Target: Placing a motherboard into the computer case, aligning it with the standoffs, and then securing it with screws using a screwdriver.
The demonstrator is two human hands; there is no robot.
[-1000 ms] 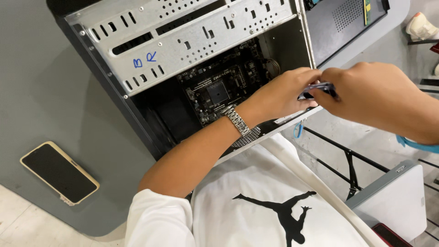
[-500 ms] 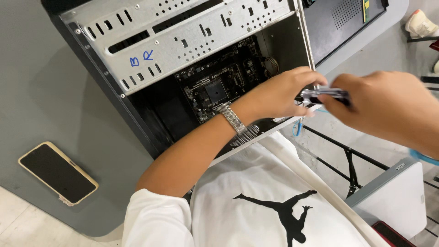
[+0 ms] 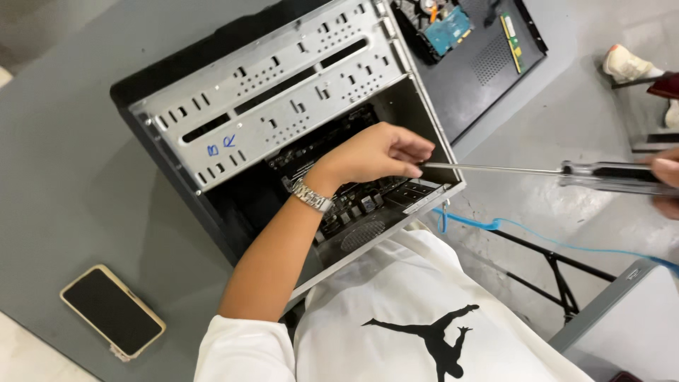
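- Could slip off and scratch the green board (image 3: 353, 201) inside the computer case (image 3: 283, 106), if the thin tip wobbles between the fingers.
- Could tip sideways, since the long screwdriver (image 3: 523, 170) lies almost flat, held only at its two ends.
- Left hand (image 3: 371, 154), middle of the frame: arm bent, reaching into the open case, fingers pinched shut on the metal tip.
- Right hand (image 3: 663, 182), far right edge: mostly cut off, fingers curled on the dark handle.
- Phone (image 3: 112, 311) lying flat, lower left, well apart.
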